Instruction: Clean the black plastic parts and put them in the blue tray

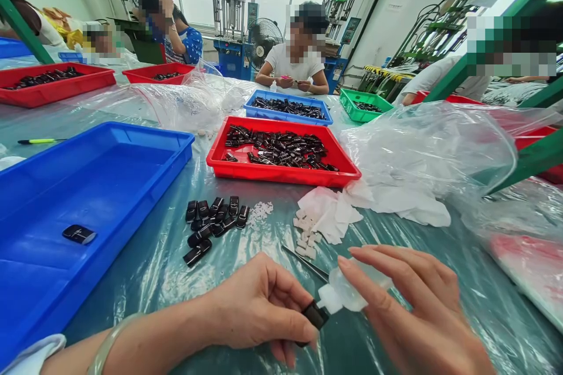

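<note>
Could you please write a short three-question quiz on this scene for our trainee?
1. What is the left hand holding near the tip of the translucent bottle?
2. True or false: a single black piece shows inside the large blue tray.
3. What colour is the heaped tray straight ahead, nearest the hands? A) green B) red C) white

Key:
1. A small black piece.
2. True.
3. B.
</note>
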`<move>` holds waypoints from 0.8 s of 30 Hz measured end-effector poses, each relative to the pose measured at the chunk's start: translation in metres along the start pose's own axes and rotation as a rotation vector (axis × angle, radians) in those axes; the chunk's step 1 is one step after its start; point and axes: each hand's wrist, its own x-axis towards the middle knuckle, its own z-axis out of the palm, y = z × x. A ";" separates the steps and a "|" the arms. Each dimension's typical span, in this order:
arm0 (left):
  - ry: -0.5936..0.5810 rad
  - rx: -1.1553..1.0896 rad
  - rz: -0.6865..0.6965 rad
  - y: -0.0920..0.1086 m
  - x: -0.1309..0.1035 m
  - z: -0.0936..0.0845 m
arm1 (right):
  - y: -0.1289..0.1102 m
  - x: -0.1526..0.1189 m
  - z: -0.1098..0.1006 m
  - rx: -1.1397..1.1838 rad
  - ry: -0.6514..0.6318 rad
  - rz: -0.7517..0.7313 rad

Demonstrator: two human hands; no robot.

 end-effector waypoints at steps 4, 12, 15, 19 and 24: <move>0.010 0.011 -0.021 0.000 -0.001 -0.001 | -0.004 0.000 0.000 0.012 0.011 0.022; 0.005 0.036 -0.055 0.004 -0.003 0.001 | -0.003 0.000 0.000 -0.002 0.004 0.008; 0.006 0.038 -0.057 0.005 -0.003 0.002 | 0.000 -0.002 -0.002 -0.012 -0.029 -0.043; 0.005 0.019 -0.056 0.005 -0.002 0.002 | 0.004 -0.003 -0.003 -0.012 -0.036 -0.073; 0.004 0.008 -0.057 0.002 -0.002 0.001 | 0.005 -0.004 -0.002 -0.004 -0.034 -0.077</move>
